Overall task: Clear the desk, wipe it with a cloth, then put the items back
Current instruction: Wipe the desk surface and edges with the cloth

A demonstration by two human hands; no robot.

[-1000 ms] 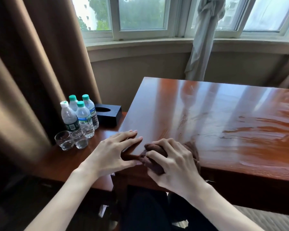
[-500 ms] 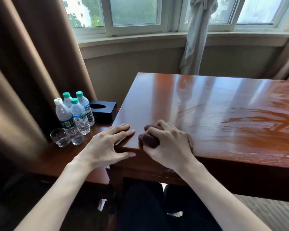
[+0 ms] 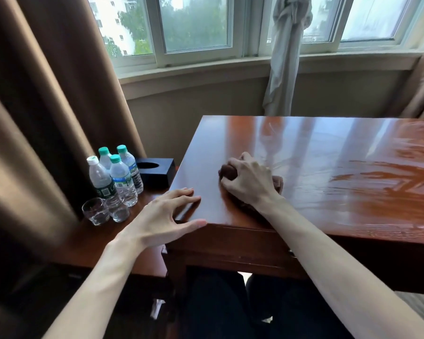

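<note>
wiping stage now: right hand grips brown cloth on desk near left corner. left hand flat, fingers straight, on desk corner. desk cleared, streaks visible. bottles, glasses, tissue box wait on side table, not yet returned.

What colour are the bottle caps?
Three caps are green, one cap white; head view.

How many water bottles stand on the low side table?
4, clustered left of the black tissue box: white-capped one at left, front one, two behind. More may be hidden behind.
</note>
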